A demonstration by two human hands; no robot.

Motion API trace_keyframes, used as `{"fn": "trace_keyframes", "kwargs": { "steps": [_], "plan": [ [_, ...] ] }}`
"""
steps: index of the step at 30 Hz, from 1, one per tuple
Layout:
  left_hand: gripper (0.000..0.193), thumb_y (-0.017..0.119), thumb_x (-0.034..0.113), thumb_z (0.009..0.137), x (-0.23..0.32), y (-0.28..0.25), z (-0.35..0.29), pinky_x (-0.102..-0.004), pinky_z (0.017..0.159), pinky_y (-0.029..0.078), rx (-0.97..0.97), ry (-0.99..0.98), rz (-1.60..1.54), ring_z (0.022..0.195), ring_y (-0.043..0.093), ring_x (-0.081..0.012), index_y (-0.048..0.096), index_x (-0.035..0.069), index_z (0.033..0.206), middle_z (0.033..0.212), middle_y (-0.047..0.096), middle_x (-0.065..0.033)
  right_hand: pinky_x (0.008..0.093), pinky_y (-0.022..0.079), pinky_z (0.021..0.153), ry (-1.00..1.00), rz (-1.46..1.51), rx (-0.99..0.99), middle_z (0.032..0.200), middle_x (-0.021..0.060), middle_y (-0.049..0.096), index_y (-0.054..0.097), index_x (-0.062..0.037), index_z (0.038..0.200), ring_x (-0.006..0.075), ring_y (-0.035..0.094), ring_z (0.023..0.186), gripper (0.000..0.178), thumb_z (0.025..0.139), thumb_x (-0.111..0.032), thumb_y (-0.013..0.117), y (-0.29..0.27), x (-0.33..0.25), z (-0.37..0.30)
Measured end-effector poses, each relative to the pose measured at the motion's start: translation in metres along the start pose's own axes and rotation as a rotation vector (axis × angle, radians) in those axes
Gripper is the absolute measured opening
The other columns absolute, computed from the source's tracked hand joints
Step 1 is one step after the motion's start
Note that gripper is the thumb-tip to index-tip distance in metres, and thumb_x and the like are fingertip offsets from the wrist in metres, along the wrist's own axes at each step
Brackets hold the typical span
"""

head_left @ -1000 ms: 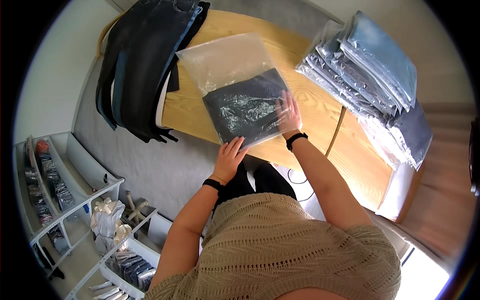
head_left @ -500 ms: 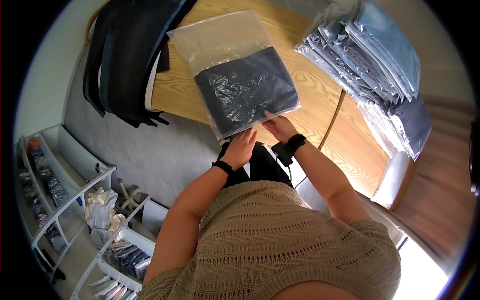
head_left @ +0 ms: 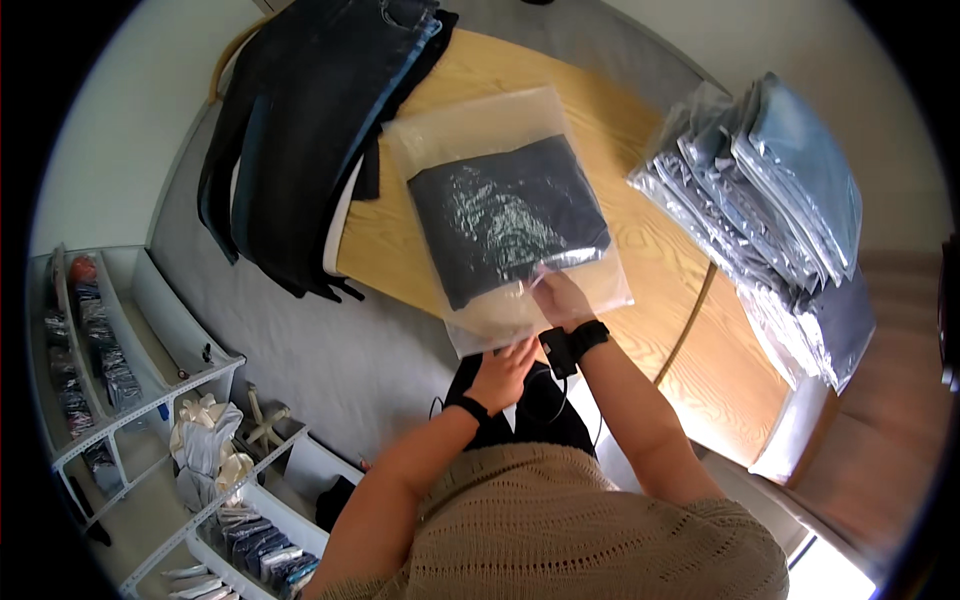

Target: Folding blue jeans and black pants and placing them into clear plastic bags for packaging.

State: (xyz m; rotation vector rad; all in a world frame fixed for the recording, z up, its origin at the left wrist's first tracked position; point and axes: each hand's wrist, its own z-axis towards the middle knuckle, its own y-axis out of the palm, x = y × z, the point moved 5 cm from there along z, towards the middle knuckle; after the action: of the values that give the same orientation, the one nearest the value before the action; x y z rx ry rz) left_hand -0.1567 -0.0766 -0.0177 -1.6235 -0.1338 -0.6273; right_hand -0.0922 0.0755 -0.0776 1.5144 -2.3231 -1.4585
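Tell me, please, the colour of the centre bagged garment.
The garment is dark grey, shown in the head view.

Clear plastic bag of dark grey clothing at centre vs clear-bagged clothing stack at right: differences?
The clear plastic bag lies singly; the clear-bagged clothing stack has several layers. The bag's dark grey clothing contrasts with the stack's light blue top. Both show folded clothing in clear plastic.

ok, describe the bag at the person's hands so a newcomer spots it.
Find the wooden table, with dark trousers draped over its left and a stack of bagged clothes on its right. Between them, by the right hand, is a clear bag holding a folded dark garment. Unlike the stacked bags, it sits apart, alone.
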Motion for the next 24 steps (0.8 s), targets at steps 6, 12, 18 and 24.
{"fn": "trace_keyframes", "kwargs": {
  "steps": [6,12,18,24],
  "plan": [
    [0.054,0.054,0.013,0.073,-0.001,-0.003,-0.005,-0.0592,0.1,0.025,-0.085,-0.02,-0.023,0.133,0.031,-0.0255,0.049,0.004,0.126,0.136,0.041,-0.0136,0.0346,0.052,0.069,-0.012,-0.023,0.115,0.084,0.0112,0.06,0.051,0.0017,0.101,0.0229,0.059,0.072,0.025,0.088,-0.017,0.063,0.025,0.004,0.053],
    [0.056,0.051,0.014,0.078,-0.005,-0.009,0.006,-0.0551,0.096,0.031,-0.068,0.006,-0.023,0.13,0.037,-0.0246,0.043,0.005,0.133,0.145,0.032,-0.0133,0.0328,0.052,0.071,-0.216,-0.295,0.068,0.092,0.0076,0.057,0.049,-0.0045,0.105,0.0205,0.058,0.079,0.025,0.088,-0.017,0.063,0.015,-0.01,0.114],
    [0.051,0.051,0.013,0.078,-0.003,-0.016,0.012,-0.0521,0.09,0.037,-0.022,0.052,0.018,0.129,0.038,-0.0245,0.048,0.006,0.129,0.141,0.038,-0.0136,0.0288,0.046,0.086,-0.539,-0.91,-0.097,0.106,0.0066,0.056,0.047,-0.0031,0.116,0.02,0.055,0.101,0.036,0.086,-0.014,0.062,0.024,-0.032,0.101],
    [0.043,0.055,0.014,0.077,-0.008,-0.023,-0.009,-0.0496,0.091,0.037,-0.087,0.054,-0.07,0.128,0.038,-0.0275,0.054,0.005,0.119,0.138,0.039,-0.0167,0.0305,0.044,0.092,0.044,-0.939,-0.323,0.117,0.0117,0.058,0.057,-0.0028,0.117,0.0207,0.055,0.107,0.03,0.089,-0.013,0.057,0.054,-0.017,-0.049]
  ]
}}
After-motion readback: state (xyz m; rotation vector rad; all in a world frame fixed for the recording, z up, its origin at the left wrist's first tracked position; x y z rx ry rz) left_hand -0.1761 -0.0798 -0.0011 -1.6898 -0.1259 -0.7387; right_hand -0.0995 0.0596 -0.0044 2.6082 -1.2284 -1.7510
